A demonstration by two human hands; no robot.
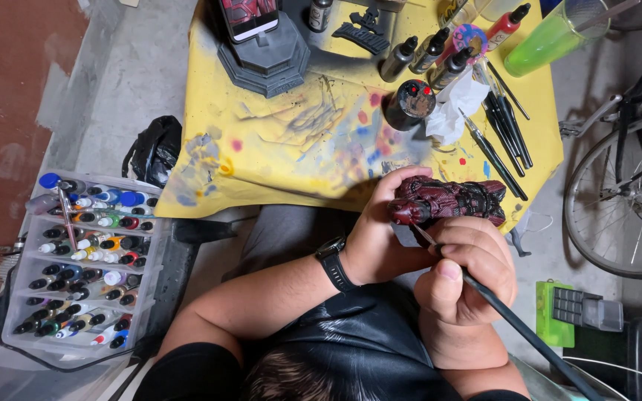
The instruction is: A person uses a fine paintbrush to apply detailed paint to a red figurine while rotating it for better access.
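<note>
My left hand [380, 234] grips a dark red and black model figure part [451, 199] and holds it just above the near edge of the table. My right hand [466, 275] pinches a thin black paintbrush [510, 319], whose tip touches the left end of the figure. The brush handle runs down to the lower right. A black watch [334, 261] sits on my left wrist.
A paint-stained yellow cloth [291, 141] covers the table, with dropper bottles [425, 53], a black pot [409, 104], crumpled tissue [455, 104], spare brushes [503, 126], a green cup [551, 37] and a grey base with a phone [261, 44]. A tray of paint bottles [87, 260] stands left; a bicycle wheel [622, 197] right.
</note>
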